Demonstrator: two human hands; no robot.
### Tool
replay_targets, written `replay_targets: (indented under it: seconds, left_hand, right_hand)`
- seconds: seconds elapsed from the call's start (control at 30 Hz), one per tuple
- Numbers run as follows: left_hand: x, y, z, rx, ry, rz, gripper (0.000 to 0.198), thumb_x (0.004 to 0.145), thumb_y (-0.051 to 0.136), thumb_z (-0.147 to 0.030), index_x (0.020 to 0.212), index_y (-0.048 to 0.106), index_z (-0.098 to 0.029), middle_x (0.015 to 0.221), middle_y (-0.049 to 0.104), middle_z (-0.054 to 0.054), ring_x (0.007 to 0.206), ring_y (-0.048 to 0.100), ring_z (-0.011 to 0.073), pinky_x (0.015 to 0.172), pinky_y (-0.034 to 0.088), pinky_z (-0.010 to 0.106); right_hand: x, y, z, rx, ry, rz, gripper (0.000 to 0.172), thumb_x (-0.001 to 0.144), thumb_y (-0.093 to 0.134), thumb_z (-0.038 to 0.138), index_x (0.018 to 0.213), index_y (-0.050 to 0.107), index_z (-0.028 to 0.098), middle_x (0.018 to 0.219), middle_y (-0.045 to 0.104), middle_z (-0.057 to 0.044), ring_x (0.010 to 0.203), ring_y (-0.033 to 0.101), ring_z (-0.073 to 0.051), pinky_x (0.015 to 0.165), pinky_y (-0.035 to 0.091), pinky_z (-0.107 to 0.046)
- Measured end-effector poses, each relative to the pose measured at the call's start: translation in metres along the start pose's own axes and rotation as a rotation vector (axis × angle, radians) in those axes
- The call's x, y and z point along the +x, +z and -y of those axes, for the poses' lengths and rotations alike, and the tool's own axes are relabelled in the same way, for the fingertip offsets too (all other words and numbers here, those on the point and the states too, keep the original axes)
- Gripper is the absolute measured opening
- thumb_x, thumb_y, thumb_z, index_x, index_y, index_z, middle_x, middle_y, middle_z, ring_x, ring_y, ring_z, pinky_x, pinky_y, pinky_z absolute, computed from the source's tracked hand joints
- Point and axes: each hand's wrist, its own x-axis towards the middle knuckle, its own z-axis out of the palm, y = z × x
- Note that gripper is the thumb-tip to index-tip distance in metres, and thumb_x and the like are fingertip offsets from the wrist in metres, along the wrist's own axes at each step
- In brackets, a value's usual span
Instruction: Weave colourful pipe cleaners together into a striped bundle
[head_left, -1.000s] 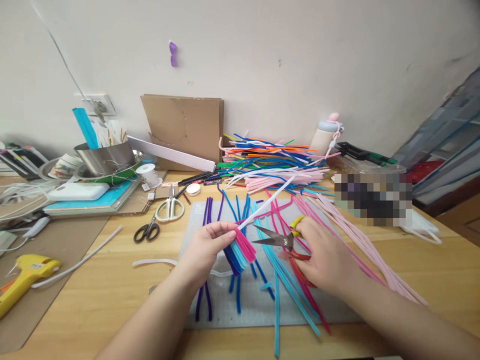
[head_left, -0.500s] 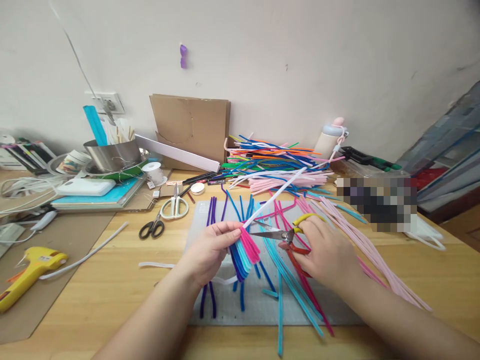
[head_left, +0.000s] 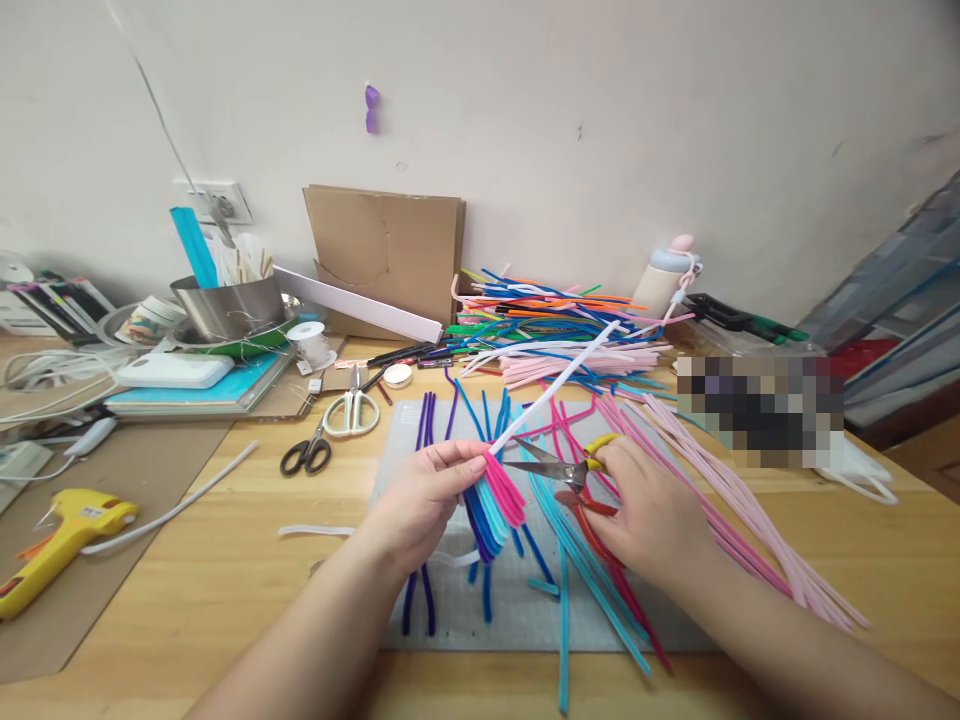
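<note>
Pinched between the thumb and fingers of my left hand (head_left: pixel 431 490) is a bundle of looped pipe cleaners (head_left: pixel 489 508), running from dark blue through light blue to pink. A white pipe cleaner (head_left: pixel 559 385) slants up and right from the pinch. My right hand (head_left: pixel 652 500) grips scissors (head_left: pixel 571 474) with yellow and red handles. Their blades are parted and point left, close to the top of the pink loops. Below both hands lies a grey cutting mat (head_left: pixel 525 630), strewn with purple, blue, light blue (head_left: pixel 564 650) and pink pipe cleaners.
A yellow glue gun (head_left: pixel 71 540) lies at the left on cardboard. White-handled scissors (head_left: pixel 352 412) and black-handled scissors (head_left: pixel 306 456) rest beyond my left hand. A heap of coloured pipe cleaners (head_left: pixel 555 330) sits by the wall, near a bottle (head_left: pixel 664 285). Long pale-pink pipe cleaners (head_left: pixel 757 520) stretch along the right.
The view has shifted slightly. Both hands keep nearly the same place and hold, and the scissor blades stay parted near the pink loops.
</note>
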Motion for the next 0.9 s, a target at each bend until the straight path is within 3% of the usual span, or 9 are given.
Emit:
replay_targets:
  seconds: [0.53, 0.9]
  left_hand:
    - [-0.001, 0.006, 0.004, -0.013, 0.019, -0.033, 0.019, 0.063, 0.076, -0.022, 0.077, 0.068, -0.011, 0.066, 0.066, 0.002, 0.057, 0.056, 0.0081, 0.058, 0.041, 0.019]
    - [0.002, 0.013, 0.014, -0.297, -0.073, -0.053, 0.013, 0.069, 0.068, -0.009, 0.083, 0.066, -0.009, 0.071, 0.069, 0.006, 0.063, 0.064, 0.013, 0.064, 0.05, 0.023]
  right_hand:
    - [-0.001, 0.001, 0.009, 0.021, -0.002, -0.011, 0.038, 0.078, 0.054, 0.054, 0.087, 0.051, 0.017, 0.083, 0.057, -0.006, 0.078, 0.056, -0.022, 0.062, 0.039, -0.03]
    - [-0.004, 0.01, 0.01, -0.014, 0.049, -0.044, 0.037, 0.079, 0.053, 0.052, 0.091, 0.05, 0.018, 0.088, 0.058, -0.008, 0.078, 0.058, -0.023, 0.061, 0.039, -0.031]
